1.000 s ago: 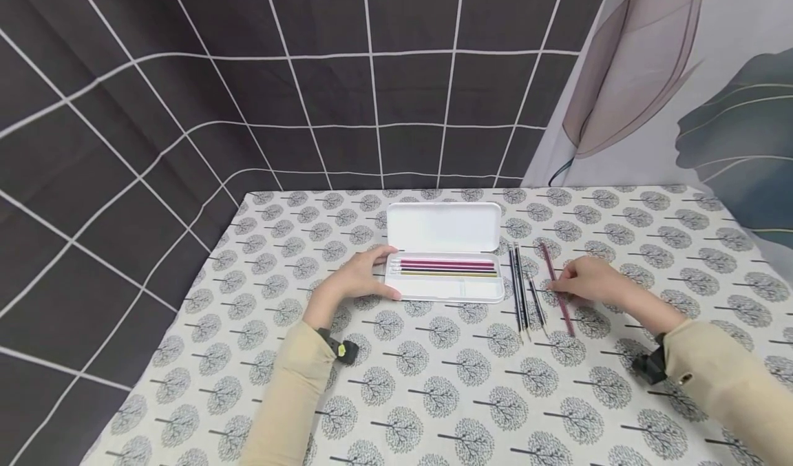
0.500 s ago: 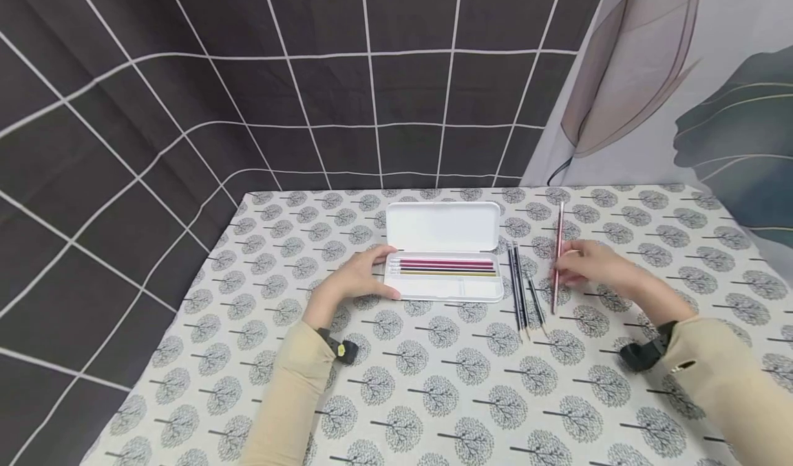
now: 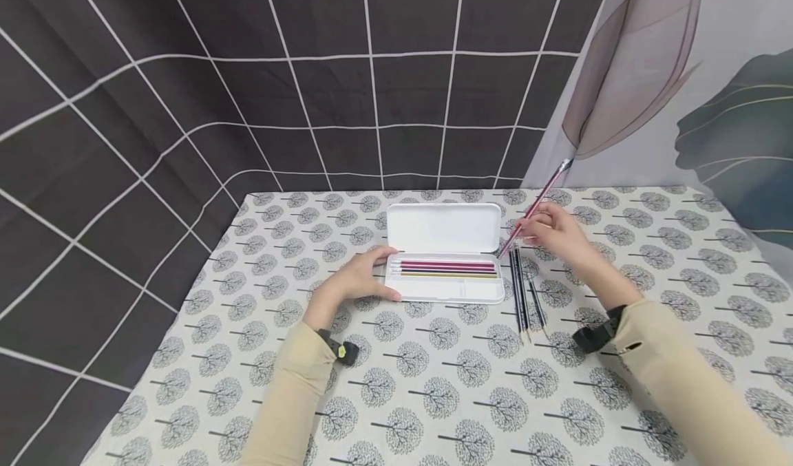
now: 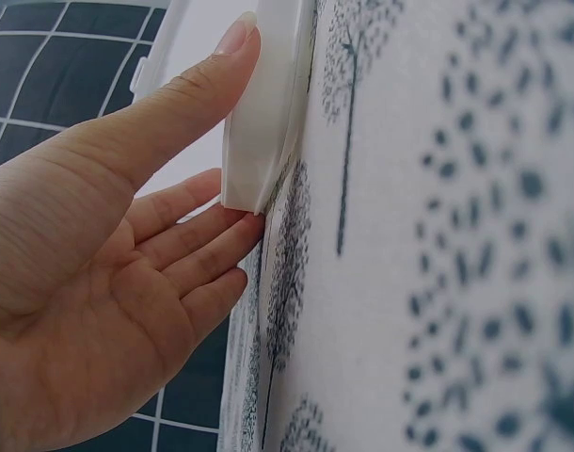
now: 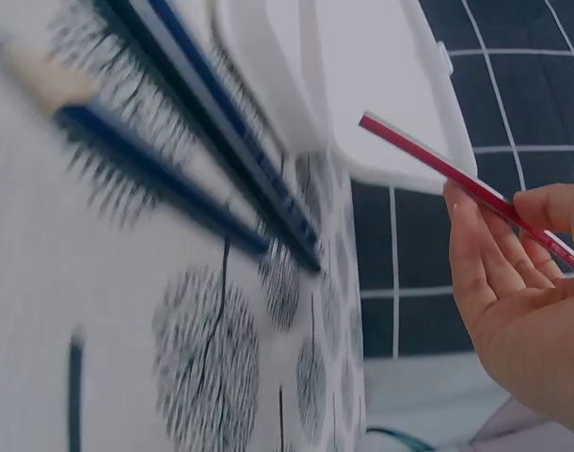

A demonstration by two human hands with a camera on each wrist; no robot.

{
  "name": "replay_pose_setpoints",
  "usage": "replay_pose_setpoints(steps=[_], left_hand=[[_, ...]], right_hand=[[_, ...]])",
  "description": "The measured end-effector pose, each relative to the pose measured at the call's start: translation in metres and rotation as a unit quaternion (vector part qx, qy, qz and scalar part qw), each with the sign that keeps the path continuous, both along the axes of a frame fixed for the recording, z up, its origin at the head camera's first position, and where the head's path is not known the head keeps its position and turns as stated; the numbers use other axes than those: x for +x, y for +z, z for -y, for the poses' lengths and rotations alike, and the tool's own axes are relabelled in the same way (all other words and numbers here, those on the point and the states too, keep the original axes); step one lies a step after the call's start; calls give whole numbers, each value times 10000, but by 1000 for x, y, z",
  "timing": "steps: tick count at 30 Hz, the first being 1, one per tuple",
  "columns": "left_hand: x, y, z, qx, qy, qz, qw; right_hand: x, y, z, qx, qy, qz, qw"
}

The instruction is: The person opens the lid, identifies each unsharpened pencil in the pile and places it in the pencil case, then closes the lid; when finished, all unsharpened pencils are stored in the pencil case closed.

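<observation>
A white pencil case (image 3: 430, 289) lies with its lid (image 3: 442, 227) raised at the back, holding several red, dark and yellow pencils (image 3: 447, 268) in a row. My left hand (image 3: 352, 277) holds the case's left end, the thumb at its front corner and the fingers round the end, as the left wrist view of the case (image 4: 268, 113) shows. A red pencil (image 3: 546, 189) is pinched between thumb and fingers of my right hand (image 3: 559, 235), above the cloth beyond the case's right end. It slants, eraser end up and away; its lower end is near the case's back right corner.
Three dark pencils (image 3: 522, 294), one shorter than the others, lie on the tree-print tablecloth (image 3: 442, 383) just right of the case, tips toward me. Behind the table hang a dark grid curtain (image 3: 409, 87) and a pale curtain (image 3: 657, 108) with leaf shapes.
My right hand has picked the red pencil off the cloth, turned it eraser end up and carried it left and away toward the case. The left hand has stayed put.
</observation>
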State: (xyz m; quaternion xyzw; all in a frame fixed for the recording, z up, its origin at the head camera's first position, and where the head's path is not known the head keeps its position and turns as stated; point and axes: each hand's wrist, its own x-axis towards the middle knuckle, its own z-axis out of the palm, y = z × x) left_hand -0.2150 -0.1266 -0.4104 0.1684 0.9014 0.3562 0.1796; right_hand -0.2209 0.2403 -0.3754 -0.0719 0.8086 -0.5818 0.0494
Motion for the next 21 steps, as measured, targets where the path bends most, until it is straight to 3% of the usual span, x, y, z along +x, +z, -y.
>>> replay_pose_setpoints(steps=[5,10,16,21], left_hand=[[0,-1,0,36,-1,8,10000],[0,-1,0,30,-13,3,10000],[-1,-1,0,26,-65,-24,10000],[-1,0,1,38,-50,3,10000]], right_hand=[[-7,0,20,280,241,-106,9993],[-11,-3,36,1205,792,-498,9883],[-14,-4,57,1941,1157,-1183,9669],[-14,-8,70,2569,1832,-1742,9328]])
